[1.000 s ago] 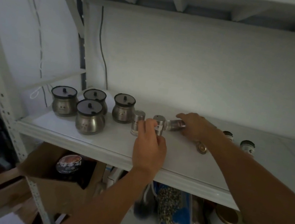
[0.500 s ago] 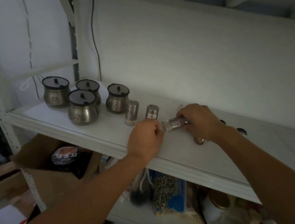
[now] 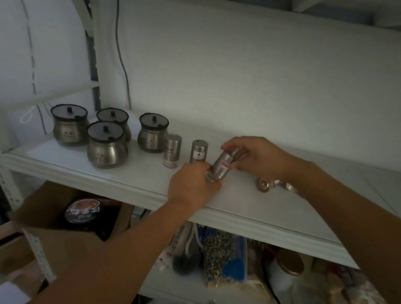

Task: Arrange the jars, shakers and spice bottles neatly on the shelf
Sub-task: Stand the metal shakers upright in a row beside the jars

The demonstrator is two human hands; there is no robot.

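Several steel jars with dark lids (image 3: pixel 103 144) stand grouped at the left of the white shelf (image 3: pixel 137 189). To their right stand two steel shakers, one (image 3: pixel 172 150) beside the other (image 3: pixel 198 151). A third steel shaker (image 3: pixel 222 165) is tilted above the shelf. My right hand (image 3: pixel 258 157) grips its top end and my left hand (image 3: pixel 193 184) holds its bottom end. Another small shaker (image 3: pixel 271 184) lies on its side just right of my hands, partly hidden by my right forearm.
The wall is close behind the shelf, and a beam runs overhead. Below, a lower shelf (image 3: pixel 199 298) carries bags, a gold-lidded white jar (image 3: pixel 286 269) and a glass vessel. A cardboard box (image 3: pixel 60 222) with a round tin sits lower left.
My left hand let go of the second standing shaker and came onto the bottom of the third one. My right hand raised that shaker from lying flat to a tilted pose.
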